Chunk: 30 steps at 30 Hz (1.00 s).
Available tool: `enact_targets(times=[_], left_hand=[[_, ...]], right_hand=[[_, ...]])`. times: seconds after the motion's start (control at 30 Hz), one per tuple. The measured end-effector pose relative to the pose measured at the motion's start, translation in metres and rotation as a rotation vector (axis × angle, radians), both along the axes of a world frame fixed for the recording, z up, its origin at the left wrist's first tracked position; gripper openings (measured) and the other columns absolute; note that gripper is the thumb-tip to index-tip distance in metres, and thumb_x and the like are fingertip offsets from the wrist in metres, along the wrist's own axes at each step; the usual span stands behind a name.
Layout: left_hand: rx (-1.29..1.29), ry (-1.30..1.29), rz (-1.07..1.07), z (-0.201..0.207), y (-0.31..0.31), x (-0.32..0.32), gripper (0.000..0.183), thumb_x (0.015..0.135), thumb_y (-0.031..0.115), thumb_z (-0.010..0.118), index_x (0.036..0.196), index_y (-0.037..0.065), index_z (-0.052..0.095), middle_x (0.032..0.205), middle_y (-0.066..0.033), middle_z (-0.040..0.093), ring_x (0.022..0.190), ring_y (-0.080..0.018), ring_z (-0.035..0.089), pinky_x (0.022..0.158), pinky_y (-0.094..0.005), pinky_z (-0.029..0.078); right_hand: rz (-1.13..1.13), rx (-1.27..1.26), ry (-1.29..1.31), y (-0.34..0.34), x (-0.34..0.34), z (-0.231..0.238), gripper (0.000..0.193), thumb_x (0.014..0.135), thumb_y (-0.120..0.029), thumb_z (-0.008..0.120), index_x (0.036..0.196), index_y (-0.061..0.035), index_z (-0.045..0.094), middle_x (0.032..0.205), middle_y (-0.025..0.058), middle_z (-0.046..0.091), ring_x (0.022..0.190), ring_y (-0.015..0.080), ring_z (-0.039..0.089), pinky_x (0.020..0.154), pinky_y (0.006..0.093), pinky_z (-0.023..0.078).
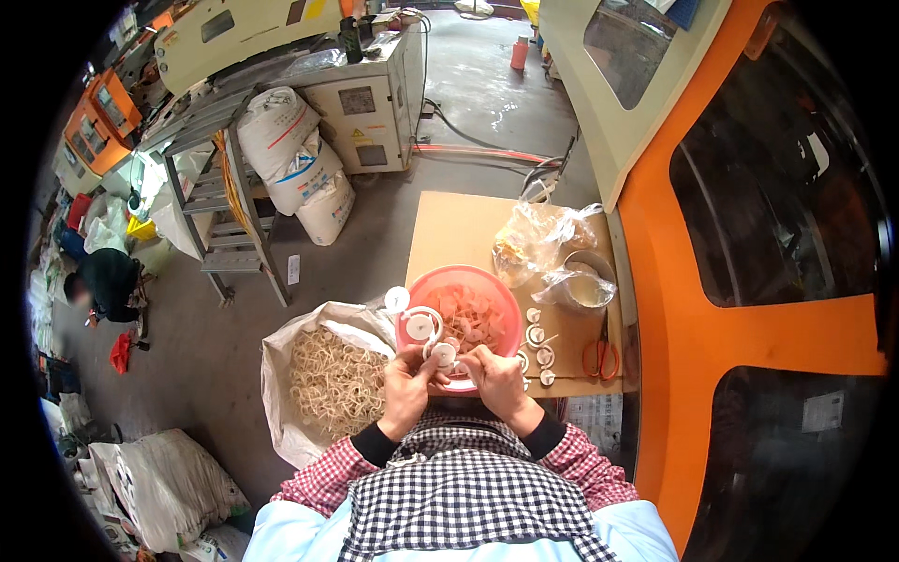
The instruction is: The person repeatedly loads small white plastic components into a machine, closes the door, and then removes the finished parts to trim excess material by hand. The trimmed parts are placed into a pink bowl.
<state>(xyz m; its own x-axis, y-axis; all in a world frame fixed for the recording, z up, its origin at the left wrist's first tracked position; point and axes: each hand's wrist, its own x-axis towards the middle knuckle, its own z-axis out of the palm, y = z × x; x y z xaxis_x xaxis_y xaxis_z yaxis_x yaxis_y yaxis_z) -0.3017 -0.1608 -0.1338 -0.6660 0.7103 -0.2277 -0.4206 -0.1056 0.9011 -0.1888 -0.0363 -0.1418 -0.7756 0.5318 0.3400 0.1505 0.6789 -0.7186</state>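
A white plastic moulding [420,326], round discs joined by a curved strip, is held up over the near left side of a pink basin [510,298]. My left hand [406,393] is closed round its lower end, thumb against one of the discs. From the right my right hand [500,384] pinches at the same end, its fingertips close to the left thumb. Pinkish translucent plastic pieces [468,318] fill much of the basin. To the right of the basin, several small white disc parts [535,334] lie in rows on a cardboard-covered table [449,217].
An open white sack [279,375] full of curly off-white plastic strips [335,382] stands left of the basin. Red-handled scissors [600,358], a clear plastic bag [538,239] and a metal can [592,286] rest on the table. An orange machine [646,356] borders the right; a person [108,283] crouches far left.
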Motion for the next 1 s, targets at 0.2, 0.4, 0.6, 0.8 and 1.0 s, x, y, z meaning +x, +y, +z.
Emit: enact_targets(times=[0.2, 0.4, 0.6, 0.8, 1.0], left_hand=[[-0.067, 1.031, 0.035, 0.011, 0.004, 0.009, 0.013, 0.082, -0.007, 0.058, 0.093, -0.001, 0.062, 0.078, -0.012, 0.062, 0.067, -0.0201, 0.063, 0.056, -0.0287, 0.049], [-0.003, 0.117, 0.002, 0.002, 0.012, -0.004, 0.009, 0.092, 0.008, 0.058, 0.097, 0.001, 0.06, 0.075, -0.0013, 0.062, 0.06, -0.0061, 0.056, 0.054, -0.019, 0.043], [-0.035, 0.2, -0.055, 0.0, 0.013, 0.003, 0.011, 0.091, 0.01, 0.06, 0.097, 0.001, 0.061, 0.075, -0.0001, 0.06, 0.058, -0.005, 0.053, 0.053, -0.0188, 0.043], [-0.031, 0.174, -0.1, -0.004, 0.012, 0.003, 0.011, 0.092, 0.011, 0.06, 0.094, 0.001, 0.061, 0.073, -0.0003, 0.06, 0.057, -0.0059, 0.054, 0.052, -0.0204, 0.045], [-0.17, 0.837, 0.023, 0.0, 0.014, 0.013, 0.007, 0.091, 0.004, 0.057, 0.092, -0.001, 0.062, 0.072, -0.0036, 0.062, 0.06, -0.007, 0.059, 0.051, -0.0232, 0.047]], right_hand=[[-0.057, -0.236, -0.156, 0.029, -0.014, -0.042, 0.028, 0.091, -0.026, 0.057, 0.087, -0.0008, 0.068, 0.062, 0.0162, 0.062, 0.051, 0.0246, 0.06, 0.051, 0.0377, 0.047], [0.199, -0.397, 0.08, 0.038, -0.022, 0.001, 0.028, 0.092, -0.021, 0.055, 0.109, 0.0006, 0.06, 0.101, 0.019, 0.062, 0.091, 0.0283, 0.063, 0.077, 0.0344, 0.05], [0.451, -0.549, 0.016, 0.04, -0.015, 0.011, 0.021, 0.091, -0.011, 0.056, 0.108, 0.0002, 0.063, 0.098, 0.0105, 0.061, 0.085, 0.0192, 0.061, 0.074, 0.0296, 0.049], [0.417, -0.252, 0.061, 0.034, -0.009, 0.019, 0.016, 0.089, -0.012, 0.058, 0.098, -0.0009, 0.064, 0.095, 0.0149, 0.061, 0.087, 0.0298, 0.061, 0.076, 0.0364, 0.051], [0.206, 0.001, -0.165, 0.031, -0.008, 0.011, 0.02, 0.09, -0.02, 0.055, 0.096, -0.002, 0.059, 0.08, 0.0158, 0.064, 0.075, 0.0324, 0.064, 0.067, 0.0418, 0.052]])
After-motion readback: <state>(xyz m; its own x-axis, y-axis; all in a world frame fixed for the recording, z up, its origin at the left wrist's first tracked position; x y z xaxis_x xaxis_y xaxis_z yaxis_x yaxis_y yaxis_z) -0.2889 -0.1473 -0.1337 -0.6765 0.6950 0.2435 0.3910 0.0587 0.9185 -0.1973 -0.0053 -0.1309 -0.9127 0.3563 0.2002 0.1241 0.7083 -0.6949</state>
